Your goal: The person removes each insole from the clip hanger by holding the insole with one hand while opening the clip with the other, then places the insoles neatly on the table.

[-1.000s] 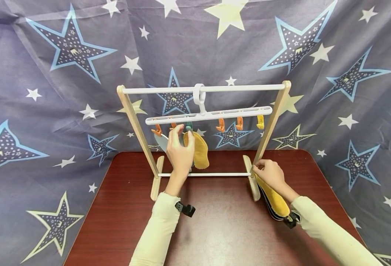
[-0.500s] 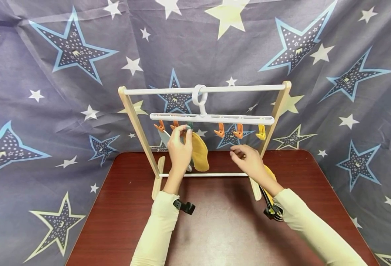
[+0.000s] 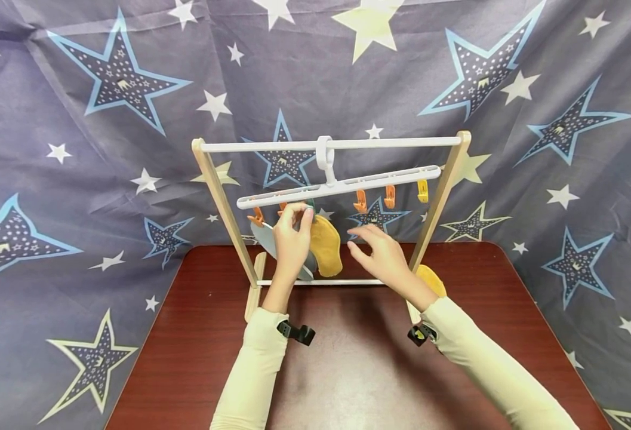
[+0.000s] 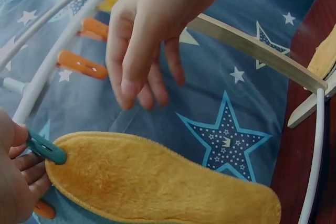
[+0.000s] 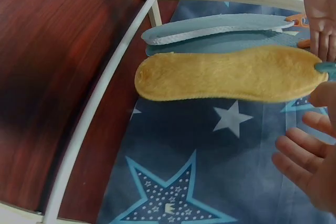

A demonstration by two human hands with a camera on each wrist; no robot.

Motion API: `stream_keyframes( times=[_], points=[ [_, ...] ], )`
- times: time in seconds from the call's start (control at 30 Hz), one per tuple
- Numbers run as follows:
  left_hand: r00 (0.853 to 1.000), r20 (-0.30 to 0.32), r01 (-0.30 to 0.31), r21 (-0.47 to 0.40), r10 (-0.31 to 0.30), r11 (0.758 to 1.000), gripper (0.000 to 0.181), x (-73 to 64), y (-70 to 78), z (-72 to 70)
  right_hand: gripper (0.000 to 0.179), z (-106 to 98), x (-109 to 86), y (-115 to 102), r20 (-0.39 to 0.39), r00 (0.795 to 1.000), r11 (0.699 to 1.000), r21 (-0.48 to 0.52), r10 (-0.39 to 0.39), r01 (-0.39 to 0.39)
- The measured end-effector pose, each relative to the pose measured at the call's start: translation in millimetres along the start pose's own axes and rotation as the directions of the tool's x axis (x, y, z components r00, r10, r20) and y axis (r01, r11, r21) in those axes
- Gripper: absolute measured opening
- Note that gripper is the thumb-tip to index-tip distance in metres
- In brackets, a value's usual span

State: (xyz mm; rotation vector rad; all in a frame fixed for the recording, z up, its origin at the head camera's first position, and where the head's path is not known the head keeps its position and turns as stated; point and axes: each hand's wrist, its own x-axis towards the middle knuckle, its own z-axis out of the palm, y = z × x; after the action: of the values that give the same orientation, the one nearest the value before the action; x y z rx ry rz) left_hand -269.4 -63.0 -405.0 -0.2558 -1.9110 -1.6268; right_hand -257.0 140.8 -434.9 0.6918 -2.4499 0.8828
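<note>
– Closest, below the long white plastic hanger (image 3: 342,187)?
– Relaxed right hand (image 3: 382,255), gripping nothing.
– And with the left hand (image 3: 292,242)?
– Pinching a small teal plastic clip (image 4: 50,149) under the hanger's left half.
– Clamped in it?
– Fuzzy yellow insole (image 5: 226,74), dangling below the hanger, beside flat blue-grey insoles (image 5: 220,23).
– And farthest?
– Purplish-grey star-printed cloth (image 3: 294,65), behind the hanger.

In the head view, my left hand (image 3: 292,242) is hiding parts of the teal clip (image 4: 48,148) and the grey-blue insoles (image 3: 264,237), while my right arm (image 3: 482,352) is covering much of the rightmost yellow insole (image 3: 431,279). In the left wrist view, the left edge is cutting off my left hand, the top edge is cropping my right hand (image 4: 152,40), and the yellow clip (image 4: 108,2) is blurring. In the right wrist view, the right edge is cropping both hands.
</note>
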Motion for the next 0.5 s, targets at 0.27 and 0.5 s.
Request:
stream_keyframes(
  times=[0.27,0.5],
  points=[
    [0.999,-0.033,0.019,-0.039,-0.021,0.999,0.019,2.8,1.7,1.8,0.030,12.7,15.4,-10.2,0.033,0.998,0.999,-0.005,-0.046,0.046],
    [0.997,-0.065,0.043,-0.053,-0.046,0.998,0.022,1.7,2.0,-0.4,0.031,21.9,22.9,-14.4,0.094,0.996,1.000,-0.006,0.010,-0.009]
  ],
)
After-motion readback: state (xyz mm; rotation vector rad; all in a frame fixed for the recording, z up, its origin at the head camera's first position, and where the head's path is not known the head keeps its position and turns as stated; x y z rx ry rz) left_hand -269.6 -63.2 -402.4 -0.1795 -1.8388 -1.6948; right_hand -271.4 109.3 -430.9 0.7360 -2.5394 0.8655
